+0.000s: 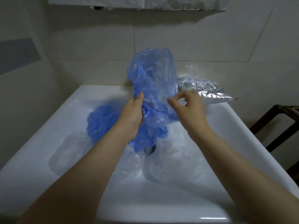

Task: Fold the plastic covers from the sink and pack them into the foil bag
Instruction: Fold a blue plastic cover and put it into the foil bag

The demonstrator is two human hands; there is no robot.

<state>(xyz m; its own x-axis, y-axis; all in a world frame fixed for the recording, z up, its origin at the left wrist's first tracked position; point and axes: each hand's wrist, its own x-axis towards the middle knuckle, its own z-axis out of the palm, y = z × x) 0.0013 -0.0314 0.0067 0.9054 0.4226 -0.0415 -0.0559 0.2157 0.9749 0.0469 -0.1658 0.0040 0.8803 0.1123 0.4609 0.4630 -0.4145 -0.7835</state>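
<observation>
A translucent blue plastic cover [153,75] stands puffed up above the back of the white sink [68,110]. My left hand [132,113] grips its gathered lower edge. My right hand [187,107] is beside the cover's right side, with thumb and forefinger curled near each other; whether they pinch the plastic is unclear. More crumpled blue covers [102,122] lie in the basin under my left forearm. Clear plastic covers [69,151] lie in the basin left and right of the drain. The silver foil bag [205,91] lies on the sink's back right ledge.
The drain [150,148] shows between the covers in the basin's middle. Tiled wall rises behind the sink. A dark wooden frame [278,123] stands to the right of the sink. A shelf edge runs along the top.
</observation>
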